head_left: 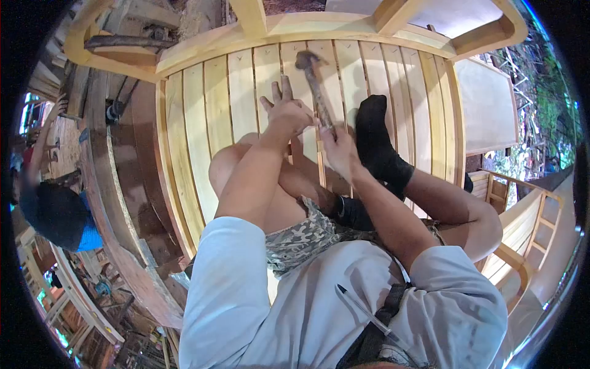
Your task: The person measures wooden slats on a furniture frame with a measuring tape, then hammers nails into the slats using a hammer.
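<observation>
My right hand (338,147) is wrapped round the lower end of the wooden handle of a hammer (319,92). The hammer's dark head is over the pale wooden slats (241,86), near the bench's far rail (295,27). My left hand (287,111) is just left of the handle, with some fingers spread toward the far rail and the thumb side turned to my right hand. Whether a small thing sits between its thumb and finger is too small to tell. Small marks show along the far ends of the slats.
My black-socked foot (375,132) rests on the slats at the right, my bent knee at the left. A co-worker (58,212) is at the far left. Slatted wooden furniture (522,227) stands at the right, a pale panel (488,107) behind it. Timber lies at the left.
</observation>
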`<state>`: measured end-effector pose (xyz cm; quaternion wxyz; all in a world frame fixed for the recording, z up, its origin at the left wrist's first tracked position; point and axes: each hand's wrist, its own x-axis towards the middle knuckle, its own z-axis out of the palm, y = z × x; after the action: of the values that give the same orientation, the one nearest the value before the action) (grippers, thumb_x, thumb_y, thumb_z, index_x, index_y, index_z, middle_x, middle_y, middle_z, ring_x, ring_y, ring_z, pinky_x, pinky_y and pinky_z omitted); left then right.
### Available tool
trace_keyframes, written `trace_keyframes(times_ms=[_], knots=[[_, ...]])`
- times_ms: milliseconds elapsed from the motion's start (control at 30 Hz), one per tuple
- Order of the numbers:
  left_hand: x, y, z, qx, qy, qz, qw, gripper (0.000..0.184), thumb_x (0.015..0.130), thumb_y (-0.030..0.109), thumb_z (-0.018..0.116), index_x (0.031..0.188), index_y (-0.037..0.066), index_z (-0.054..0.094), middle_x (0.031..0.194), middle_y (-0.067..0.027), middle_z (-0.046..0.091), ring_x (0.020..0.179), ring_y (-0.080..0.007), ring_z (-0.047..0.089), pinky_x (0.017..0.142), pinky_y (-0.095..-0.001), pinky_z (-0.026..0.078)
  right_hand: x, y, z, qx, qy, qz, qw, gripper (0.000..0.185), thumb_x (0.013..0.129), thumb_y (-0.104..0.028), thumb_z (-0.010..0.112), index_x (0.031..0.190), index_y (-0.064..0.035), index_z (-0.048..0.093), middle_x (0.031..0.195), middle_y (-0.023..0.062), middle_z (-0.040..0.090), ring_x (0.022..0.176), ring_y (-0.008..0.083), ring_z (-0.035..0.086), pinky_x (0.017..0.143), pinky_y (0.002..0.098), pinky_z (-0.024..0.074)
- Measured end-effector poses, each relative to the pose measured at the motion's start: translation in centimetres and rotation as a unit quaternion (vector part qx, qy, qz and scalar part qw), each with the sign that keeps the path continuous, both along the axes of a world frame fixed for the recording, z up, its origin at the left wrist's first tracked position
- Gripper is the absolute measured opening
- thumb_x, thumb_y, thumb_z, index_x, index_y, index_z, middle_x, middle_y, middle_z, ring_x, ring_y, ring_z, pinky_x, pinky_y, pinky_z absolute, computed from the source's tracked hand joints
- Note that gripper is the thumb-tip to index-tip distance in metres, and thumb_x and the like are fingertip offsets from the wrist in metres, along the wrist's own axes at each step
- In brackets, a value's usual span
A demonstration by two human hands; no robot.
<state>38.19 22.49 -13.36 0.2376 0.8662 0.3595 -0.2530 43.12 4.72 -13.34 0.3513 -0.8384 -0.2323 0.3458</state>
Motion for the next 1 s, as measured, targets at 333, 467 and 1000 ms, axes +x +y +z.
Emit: trace_keyframes(times_ms=[333,467,1000], knots=[[0.2,-0.1,0.2,-0.007,-0.005,0.016,1.000,0.077,0.080,0.059,0.075,0.139,0.010,0.064,0.172,-0.0178,-0.003,0.158,-0.0409,-0.004,0.121,-0.0684,0.009,4.3,3.1,1.4,0.065,-0.058,0.045,0.995,0.051,0.104,-0.045,0.053,0.101,0.0057,0.062,0.078,0.0276,0.066,0.081,0.0410,0.071,0.072,0.0477,0.0517],[-0.4,0.1,0.0,-0.017,-0.037,0.021,0.999,0.076,0.080,0.056,0.076,0.136,0.006,0.065,0.172,-0.0165,-0.003,0.158,-0.0399,-0.003,0.122,-0.0680,0.009,4.9,3.5,0.4,-0.034,-0.064,0.040,0.997,0.048,0.104,-0.041,0.055,0.101,0.0064,0.063,0.079,0.0264,0.067,0.080,0.0405,0.071,0.072,0.0456,0.0524],[0.5,0.0,1.2,0.019,-0.021,0.029,0.999,0.077,0.072,0.050,0.079,0.135,0.007,0.066,0.171,-0.0186,0.007,0.157,-0.0400,0.010,0.123,-0.0646,0.016,4.7,2.4,8.1,0.264,0.114,-0.016,0.958,0.038,0.107,-0.039,0.054,0.101,-0.0014,0.054,0.069,-0.0013,0.053,0.054,0.0060,0.048,0.047,0.0236,0.0394]])
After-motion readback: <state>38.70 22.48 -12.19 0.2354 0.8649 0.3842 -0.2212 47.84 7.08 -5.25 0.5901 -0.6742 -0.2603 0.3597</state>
